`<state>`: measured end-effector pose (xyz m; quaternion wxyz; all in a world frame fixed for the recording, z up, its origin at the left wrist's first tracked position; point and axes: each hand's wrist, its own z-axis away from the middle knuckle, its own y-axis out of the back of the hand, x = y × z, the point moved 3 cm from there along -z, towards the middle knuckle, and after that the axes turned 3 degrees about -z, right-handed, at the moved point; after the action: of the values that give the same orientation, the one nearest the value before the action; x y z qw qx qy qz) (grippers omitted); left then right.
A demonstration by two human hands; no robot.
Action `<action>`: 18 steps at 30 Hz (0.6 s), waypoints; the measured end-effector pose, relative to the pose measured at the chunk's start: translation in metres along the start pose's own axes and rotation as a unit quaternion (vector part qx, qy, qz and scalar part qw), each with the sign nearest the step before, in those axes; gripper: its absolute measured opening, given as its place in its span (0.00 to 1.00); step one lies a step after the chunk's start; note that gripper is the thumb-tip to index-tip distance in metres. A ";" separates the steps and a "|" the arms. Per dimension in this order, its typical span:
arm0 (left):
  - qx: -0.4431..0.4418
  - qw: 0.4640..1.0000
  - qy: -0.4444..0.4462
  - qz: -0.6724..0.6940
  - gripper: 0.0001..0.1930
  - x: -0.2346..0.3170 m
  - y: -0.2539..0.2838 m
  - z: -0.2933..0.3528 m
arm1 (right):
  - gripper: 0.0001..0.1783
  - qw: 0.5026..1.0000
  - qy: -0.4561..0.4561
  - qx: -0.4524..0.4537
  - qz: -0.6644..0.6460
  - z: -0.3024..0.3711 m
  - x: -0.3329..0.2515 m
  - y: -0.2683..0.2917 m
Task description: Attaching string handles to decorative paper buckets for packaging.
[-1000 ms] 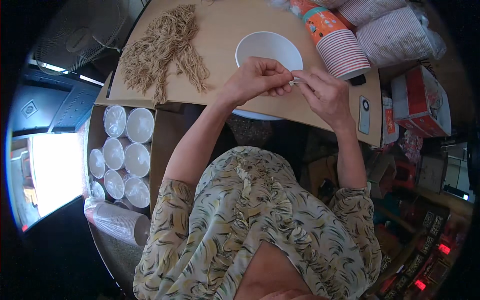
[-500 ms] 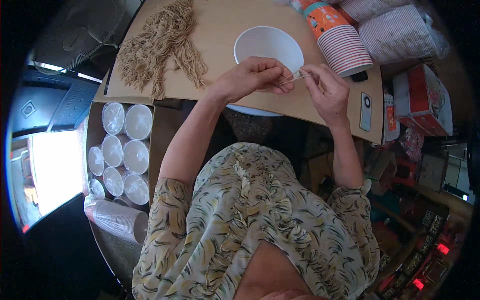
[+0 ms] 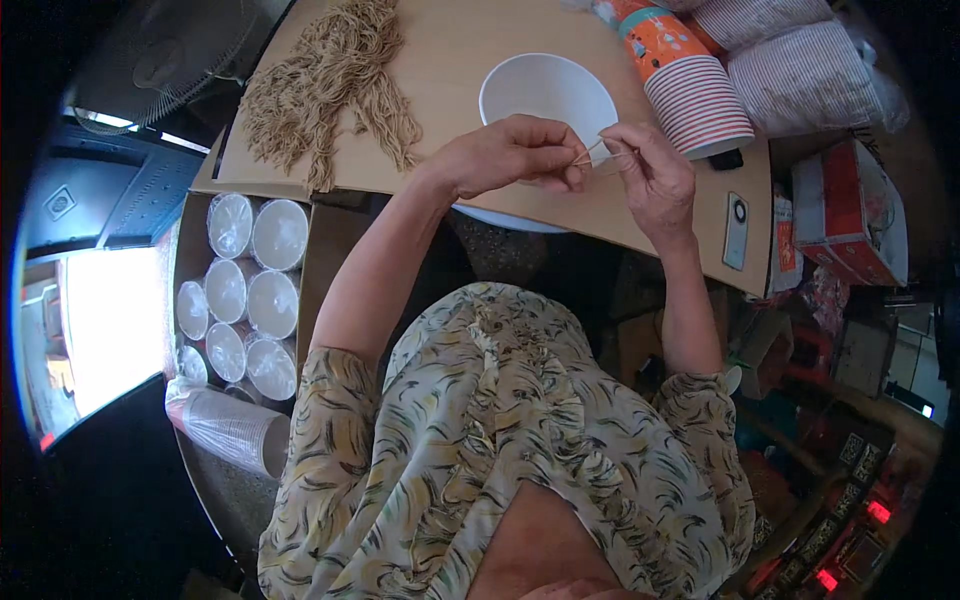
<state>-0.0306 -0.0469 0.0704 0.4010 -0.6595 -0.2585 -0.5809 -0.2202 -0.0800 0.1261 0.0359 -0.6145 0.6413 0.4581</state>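
Observation:
My left hand [image 3: 530, 155] and my right hand [image 3: 656, 182] meet above the table's near edge, just in front of a white bowl [image 3: 535, 88]. Both are closed in pinches on a thin pale string [image 3: 600, 158], which spans the short gap between the fingertips. The string looks looped, but its ends are hidden in the fingers. To the left lies a loose heap of beige strings [image 3: 325, 95], untouched by either hand.
Stacked striped paper cups [image 3: 700, 105] lie on the brown table [image 3: 440, 60] at right, near a phone [image 3: 735, 232]. Wrapped cup stacks [image 3: 275, 235] fill an open carton at left. A red-and-white box [image 3: 850, 215] stands beyond the table's right edge.
My hands stay close together, with my left fingers curled in more around the string. My right fingertips have shifted slightly. The whole view has moved a little.

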 end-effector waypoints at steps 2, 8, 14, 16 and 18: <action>0.003 1.000 -0.008 0.018 0.13 -0.002 0.000 0.000 | 0.05 1.000 -0.022 0.006 -0.005 0.004 0.006 0.000; 0.076 0.996 -0.029 0.028 0.11 -0.002 -0.002 0.002 | 0.05 0.983 -0.165 0.040 -0.075 0.012 0.016 -0.003; 0.180 0.982 -0.060 -0.009 0.15 0.005 -0.012 0.005 | 0.06 0.979 -0.201 -0.006 -0.037 0.008 0.006 -0.003; 0.193 0.978 -0.075 -0.018 0.15 0.004 -0.013 0.005 | 0.06 0.977 -0.211 -0.027 -0.019 0.008 0.006 -0.004; 0.204 0.976 -0.077 -0.023 0.14 0.001 -0.014 0.003 | 0.06 0.974 -0.220 -0.031 -0.035 0.011 0.009 -0.006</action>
<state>-0.0399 -0.0374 0.0741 0.4926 -0.5999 -0.4171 -0.4727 -0.2231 -0.0785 0.1111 0.1730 -0.5219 0.5813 0.5998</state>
